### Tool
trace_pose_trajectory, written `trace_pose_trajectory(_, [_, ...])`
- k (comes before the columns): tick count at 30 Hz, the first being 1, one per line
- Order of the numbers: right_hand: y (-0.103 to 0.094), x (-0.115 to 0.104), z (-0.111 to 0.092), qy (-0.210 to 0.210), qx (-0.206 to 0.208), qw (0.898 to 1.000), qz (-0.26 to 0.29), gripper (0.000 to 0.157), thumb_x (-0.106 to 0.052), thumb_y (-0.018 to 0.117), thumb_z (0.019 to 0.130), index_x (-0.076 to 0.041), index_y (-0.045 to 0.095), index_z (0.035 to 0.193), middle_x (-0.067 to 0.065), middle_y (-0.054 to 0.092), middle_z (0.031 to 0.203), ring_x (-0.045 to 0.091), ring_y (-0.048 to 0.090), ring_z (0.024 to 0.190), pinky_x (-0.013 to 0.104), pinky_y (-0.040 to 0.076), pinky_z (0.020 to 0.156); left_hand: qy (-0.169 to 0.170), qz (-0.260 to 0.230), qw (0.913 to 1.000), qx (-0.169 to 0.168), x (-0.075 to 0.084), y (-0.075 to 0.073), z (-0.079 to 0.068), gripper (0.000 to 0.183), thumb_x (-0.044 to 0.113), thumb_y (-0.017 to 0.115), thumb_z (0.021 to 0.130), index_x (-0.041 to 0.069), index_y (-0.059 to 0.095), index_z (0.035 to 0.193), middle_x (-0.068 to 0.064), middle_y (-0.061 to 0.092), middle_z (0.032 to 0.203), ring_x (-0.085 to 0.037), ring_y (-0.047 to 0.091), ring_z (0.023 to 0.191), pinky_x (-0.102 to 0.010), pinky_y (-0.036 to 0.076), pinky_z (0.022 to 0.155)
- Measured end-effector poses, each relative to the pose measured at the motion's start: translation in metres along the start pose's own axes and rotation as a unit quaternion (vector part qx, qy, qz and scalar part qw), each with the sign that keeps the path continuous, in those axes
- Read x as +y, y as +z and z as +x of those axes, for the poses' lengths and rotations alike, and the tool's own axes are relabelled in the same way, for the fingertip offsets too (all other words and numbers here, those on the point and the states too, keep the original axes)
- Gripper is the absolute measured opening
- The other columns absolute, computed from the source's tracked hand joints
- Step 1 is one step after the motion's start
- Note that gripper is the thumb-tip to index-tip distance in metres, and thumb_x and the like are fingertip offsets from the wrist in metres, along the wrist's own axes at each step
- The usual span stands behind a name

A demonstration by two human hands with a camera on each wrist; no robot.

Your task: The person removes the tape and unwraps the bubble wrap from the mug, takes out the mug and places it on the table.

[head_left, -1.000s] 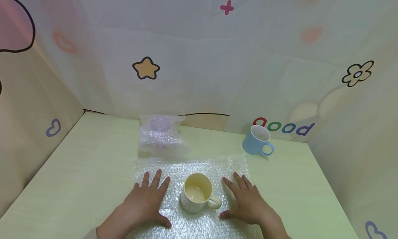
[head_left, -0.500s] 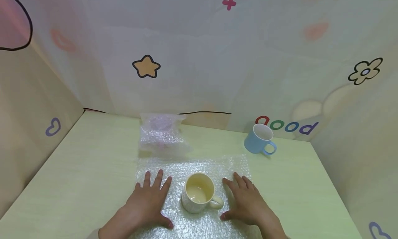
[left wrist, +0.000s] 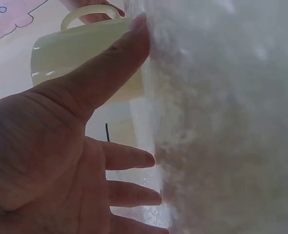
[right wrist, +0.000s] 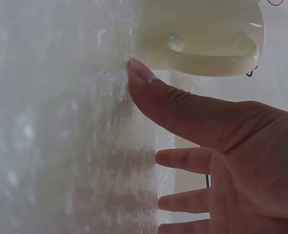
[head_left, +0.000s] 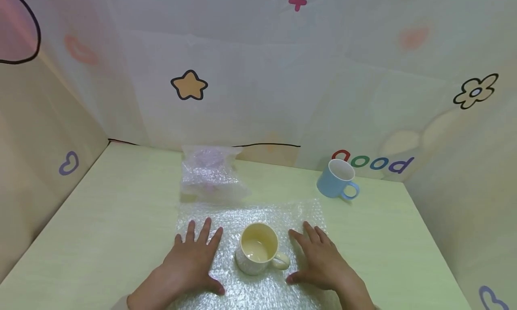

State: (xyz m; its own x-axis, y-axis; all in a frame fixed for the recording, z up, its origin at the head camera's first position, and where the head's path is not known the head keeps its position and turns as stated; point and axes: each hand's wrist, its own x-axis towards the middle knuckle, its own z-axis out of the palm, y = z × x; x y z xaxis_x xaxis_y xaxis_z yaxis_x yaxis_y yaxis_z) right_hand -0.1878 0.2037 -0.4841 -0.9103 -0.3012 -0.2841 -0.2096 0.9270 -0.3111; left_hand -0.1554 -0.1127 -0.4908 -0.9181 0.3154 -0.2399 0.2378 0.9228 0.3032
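Observation:
A cream mug [head_left: 255, 261] stands upright on a sheet of bubble wrap [head_left: 246, 296], its handle pointing right. On the left of the mug, my left hand [head_left: 190, 263] rests its spread fingertips on the sheet. My right hand [head_left: 323, 263] does the same on the other side, close to the handle. Neither hand touches the mug in the head view. The left wrist view shows the mug [left wrist: 85, 58] behind my thumb, and the right wrist view shows the mug handle [right wrist: 212, 62] beyond my right thumb. Both hands hold nothing.
Behind the sheet, to the left, lies a pinkish-purple thing wrapped in bubble wrap [head_left: 210, 168]; its kind is obscured. A light blue mug [head_left: 333, 184] stands at the back right of the pale table [head_left: 101, 211]. A printed cloth [head_left: 250, 85] encloses the back and sides.
The head view has shifted slightly. Both hands, the mugs and the bubble wrap keep their places on the table.

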Motion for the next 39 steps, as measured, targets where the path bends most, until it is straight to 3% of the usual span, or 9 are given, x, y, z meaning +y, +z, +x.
trace_pose_trajectory(6, [0.0004,-0.0036,0.0,-0.02,0.006,1.0,-0.009,0.111,-0.048,0.098,0.06,-0.025,0.047,0.156,0.015,0.021,0.173,0.049,0.017,0.157,0.074,0.02,0.12,0.043,-0.004,0.999,0.013,0.0038,-0.0023,-0.003,0.128,0.071,0.089,0.057,0.02,0.036,0.162,-0.024,0.017,0.171,-0.059,0.015,0.154,-0.083,0.026,0.11])
trace_pose_trajectory(9, [-0.0001,-0.0051,-0.0023,-0.037,-0.004,0.999,0.0,0.112,-0.046,0.098,0.061,-0.029,0.044,0.158,0.01,0.018,0.174,0.047,0.013,0.159,0.075,0.021,0.119,0.057,-0.014,0.9983,0.0,0.0063,-0.0018,-0.0033,0.129,0.072,0.088,0.056,0.02,0.036,0.162,-0.022,0.017,0.172,-0.058,0.014,0.155,-0.082,0.027,0.11])
trace_pose_trajectory(15, [0.0013,-0.0049,-0.0038,-0.059,-0.033,0.997,0.025,0.116,-0.052,0.096,0.061,-0.032,0.039,0.16,0.01,0.014,0.175,0.049,0.008,0.159,0.079,0.018,0.116,0.048,-0.013,0.998,-0.039,0.0077,0.0044,-0.0023,0.131,0.074,0.088,0.057,0.022,0.032,0.164,-0.019,0.015,0.173,-0.055,0.013,0.156,-0.082,0.024,0.112])
trace_pose_trajectory(20, [0.0052,-0.0049,-0.0033,-0.059,-0.034,0.997,0.028,0.116,-0.054,0.096,0.06,-0.03,0.041,0.16,0.012,0.017,0.174,0.05,0.009,0.159,0.08,0.017,0.116,0.045,-0.01,0.9978,-0.048,0.0074,0.0069,-0.002,0.132,0.076,0.085,0.057,0.022,0.03,0.164,-0.019,0.014,0.173,-0.054,0.012,0.157,-0.082,0.024,0.112])
trace_pose_trajectory(32, [0.0028,-0.008,-0.0019,-0.051,-0.041,0.997,0.027,0.115,-0.051,0.097,0.06,-0.03,0.042,0.159,0.01,0.017,0.174,0.049,0.009,0.159,0.08,0.017,0.116,0.049,-0.011,0.9975,-0.049,0.0075,0.0036,-0.0027,0.132,0.076,0.084,0.057,0.02,0.03,0.164,-0.021,0.014,0.173,-0.055,0.012,0.156,-0.082,0.025,0.111])
trace_pose_trajectory(39, [0.0011,-0.0102,-0.0023,-0.044,-0.061,0.996,0.056,0.111,-0.059,0.091,0.067,-0.027,0.04,0.16,0.016,0.013,0.174,0.052,0.004,0.158,0.081,0.01,0.116,0.053,-0.011,0.9981,-0.028,0.0093,0.0049,-0.0026,0.122,0.086,0.071,0.066,0.02,0.035,0.162,-0.022,0.019,0.171,-0.056,0.018,0.154,-0.082,0.029,0.11])
